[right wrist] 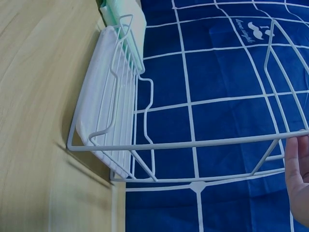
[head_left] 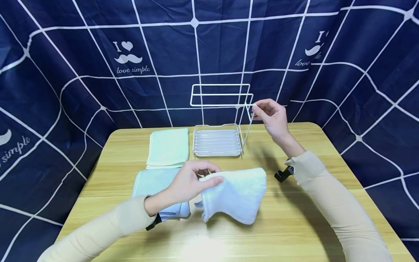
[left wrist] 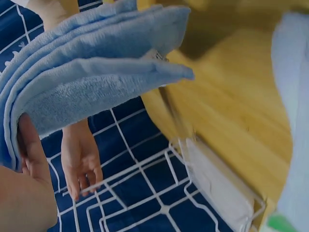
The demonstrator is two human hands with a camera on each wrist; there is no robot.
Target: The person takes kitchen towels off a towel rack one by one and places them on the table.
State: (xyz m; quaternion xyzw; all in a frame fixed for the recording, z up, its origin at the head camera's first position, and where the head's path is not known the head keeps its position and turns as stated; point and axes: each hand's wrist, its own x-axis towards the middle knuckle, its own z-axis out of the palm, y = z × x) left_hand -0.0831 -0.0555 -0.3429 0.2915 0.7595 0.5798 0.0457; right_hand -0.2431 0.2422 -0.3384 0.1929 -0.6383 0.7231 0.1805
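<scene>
My left hand (head_left: 188, 183) pinches a folded light blue towel (head_left: 240, 193) by its left end, thumb on the near side, and the towel hangs over the middle of the table. The left wrist view shows several stacked layers of this towel (left wrist: 96, 87). At the back, a white wire rack (head_left: 222, 105) stands with its tall frame rising above a low base that carries a white tray (head_left: 217, 143). My right hand (head_left: 273, 118) pinches the rack's upper right corner between thumb and fingers; the right wrist view shows its fingertips (right wrist: 292, 157) at the wire.
Left of the rack lies a folded pale green towel (head_left: 168, 145). Nearer, a folded blue towel (head_left: 150, 182) lies partly hidden behind my left hand. The wooden table (head_left: 311, 145) meets a dark blue gridded curtain (head_left: 173, 47) at the back and sides.
</scene>
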